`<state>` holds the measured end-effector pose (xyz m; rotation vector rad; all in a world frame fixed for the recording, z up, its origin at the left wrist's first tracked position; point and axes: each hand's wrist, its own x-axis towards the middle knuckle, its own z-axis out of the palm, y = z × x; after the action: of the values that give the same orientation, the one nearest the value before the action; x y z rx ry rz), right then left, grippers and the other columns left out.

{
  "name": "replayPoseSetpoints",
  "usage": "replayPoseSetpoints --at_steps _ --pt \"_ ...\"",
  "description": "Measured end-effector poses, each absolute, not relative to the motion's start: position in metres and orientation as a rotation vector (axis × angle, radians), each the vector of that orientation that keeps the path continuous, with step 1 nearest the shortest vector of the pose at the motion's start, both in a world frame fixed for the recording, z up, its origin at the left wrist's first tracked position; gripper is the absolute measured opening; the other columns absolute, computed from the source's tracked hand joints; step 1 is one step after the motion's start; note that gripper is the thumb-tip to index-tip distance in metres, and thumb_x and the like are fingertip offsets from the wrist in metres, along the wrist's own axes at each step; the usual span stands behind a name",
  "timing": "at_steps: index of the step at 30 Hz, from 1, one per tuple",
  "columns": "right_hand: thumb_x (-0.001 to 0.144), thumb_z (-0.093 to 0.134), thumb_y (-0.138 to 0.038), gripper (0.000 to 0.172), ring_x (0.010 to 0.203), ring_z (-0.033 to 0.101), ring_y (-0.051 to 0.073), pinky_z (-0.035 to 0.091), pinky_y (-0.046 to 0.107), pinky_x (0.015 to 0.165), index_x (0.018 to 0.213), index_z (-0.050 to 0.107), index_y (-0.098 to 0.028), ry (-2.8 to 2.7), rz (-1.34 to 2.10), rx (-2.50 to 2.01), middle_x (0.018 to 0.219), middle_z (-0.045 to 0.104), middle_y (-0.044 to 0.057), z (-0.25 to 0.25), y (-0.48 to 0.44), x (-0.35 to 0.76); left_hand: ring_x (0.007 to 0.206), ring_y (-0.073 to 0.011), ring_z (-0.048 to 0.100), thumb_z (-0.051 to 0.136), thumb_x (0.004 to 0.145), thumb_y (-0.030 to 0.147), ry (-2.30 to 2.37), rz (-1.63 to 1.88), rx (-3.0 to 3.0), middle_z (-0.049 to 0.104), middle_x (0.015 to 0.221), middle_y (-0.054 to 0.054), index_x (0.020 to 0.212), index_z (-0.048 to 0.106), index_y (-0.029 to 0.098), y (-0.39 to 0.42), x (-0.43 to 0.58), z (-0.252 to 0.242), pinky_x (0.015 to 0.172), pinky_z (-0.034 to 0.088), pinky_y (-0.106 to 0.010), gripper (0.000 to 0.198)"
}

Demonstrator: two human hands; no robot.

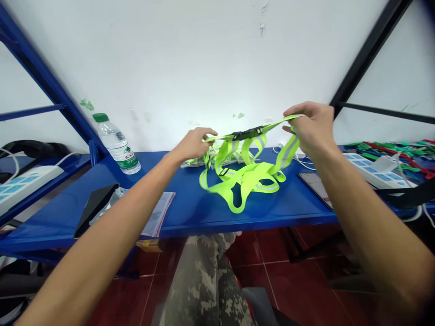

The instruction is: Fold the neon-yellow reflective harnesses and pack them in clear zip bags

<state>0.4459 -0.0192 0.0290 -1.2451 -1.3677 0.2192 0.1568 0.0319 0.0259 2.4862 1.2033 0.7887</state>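
Observation:
A neon yellow-green reflective harness vest (253, 176) with grey stripes lies partly on the blue table (183, 203). Its upper strap is stretched between my two hands, above the table. A black buckle (248, 133), fastened, sits midway along that strap. My left hand (195, 142) pinches the strap's left end between thumb and fingers. The right end is gripped by my right hand (311, 124), a little higher. Beneath the strap, loops of webbing hang down to the table. Behind the vest lie clear packets (197, 161) with similar yellow-green material, partly hidden.
A water bottle (118, 145) stands at the left, near clear plastic bags (159, 215) and a black flat object (95, 208). On the right are a phone (316, 188), a white power strip (374, 172) with cables, and coloured straps (401, 154). A white wall rises behind.

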Motion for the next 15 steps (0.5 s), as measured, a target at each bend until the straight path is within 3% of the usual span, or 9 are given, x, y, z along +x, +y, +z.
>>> replayPoseSetpoints --at_steps 5,9,12,15 --pt "0.071 0.071 -0.015 0.008 0.064 0.059 0.018 0.045 0.032 0.054 0.077 0.067 -0.018 -1.456 0.505 -1.479 0.077 0.065 0.006 0.043 -0.039 0.472 0.076 -0.0194 0.065 0.058 0.083 0.026 1.28 0.768 1.943 0.067 0.088 -0.011 0.124 0.063 0.019 0.04 0.131 0.04 0.07 0.052 -0.038 0.043" --pt "0.074 0.076 -0.023 0.016 0.065 0.057 0.016 0.044 0.033 0.062 0.09 0.075 -0.02 -1.798 0.485 -1.728 0.071 0.065 0.004 0.054 -0.05 0.489 0.081 -0.0198 0.064 0.066 0.074 0.026 1.383 0.642 1.856 0.068 0.087 -0.008 0.113 0.069 0.023 0.042 0.113 0.053 0.069 0.053 -0.035 0.038" --pt "0.074 0.074 -0.013 0.02 0.072 0.06 0.016 0.045 0.035 0.069 0.093 0.076 -0.018 -1.845 0.508 -1.738 0.079 0.069 0.007 0.054 -0.049 0.497 0.088 -0.02 0.065 0.064 0.072 0.026 1.46 0.563 1.82 0.071 0.095 -0.005 0.103 0.071 0.026 0.045 0.101 0.055 0.07 0.053 -0.029 0.031" --pt "0.074 0.066 -0.001 0.015 0.07 0.06 0.015 0.046 0.037 0.07 0.082 0.073 -0.013 -1.5 0.521 -1.642 0.078 0.067 0.009 0.049 -0.043 0.493 0.09 -0.0208 0.064 0.062 0.072 0.03 1.483 0.495 1.849 0.07 0.104 -0.005 0.097 0.074 0.027 0.046 0.091 0.054 0.064 0.05 -0.026 0.027"
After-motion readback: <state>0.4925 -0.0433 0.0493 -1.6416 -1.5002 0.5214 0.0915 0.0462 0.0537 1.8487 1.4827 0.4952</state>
